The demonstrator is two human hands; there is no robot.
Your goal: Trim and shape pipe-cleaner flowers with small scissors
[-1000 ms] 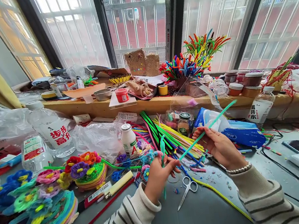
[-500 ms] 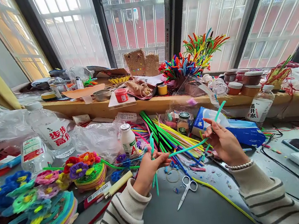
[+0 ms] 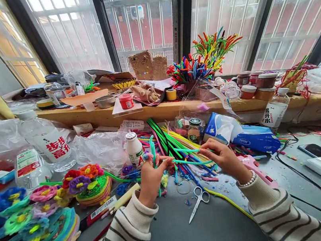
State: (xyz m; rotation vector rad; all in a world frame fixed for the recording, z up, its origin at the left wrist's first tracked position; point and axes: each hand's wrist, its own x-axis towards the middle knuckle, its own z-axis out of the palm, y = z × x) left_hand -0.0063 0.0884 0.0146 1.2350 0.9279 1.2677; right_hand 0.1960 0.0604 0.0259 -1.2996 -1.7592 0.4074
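Observation:
My left hand (image 3: 152, 178) pinches several turquoise pipe cleaners, some standing upright out of the grip. One turquoise pipe cleaner (image 3: 192, 163) runs across to my right hand (image 3: 222, 159), whose fingers are closed on it; it bends back there, its free end pointing left. Both hands are above the grey table, in front of a pile of colourful pipe cleaners (image 3: 175, 136). Silver scissors (image 3: 199, 202) lie on the table below and between the hands. Pipe-cleaner flowers (image 3: 81, 184) sit left of my left hand.
A white bottle (image 3: 134, 147) stands behind my left hand. Blue tissue packs (image 3: 256, 138) and a pink glue gun (image 3: 256, 168) lie at the right. A black cable (image 3: 312, 190) curves over the table (image 3: 178, 238). Water bottles (image 3: 49, 143) stand at the left.
My right hand has moved left and slightly down, closer to my left hand. The turquoise pipe cleaner is now folded back at it. The view has shifted slightly, and the pink glue gun shows more.

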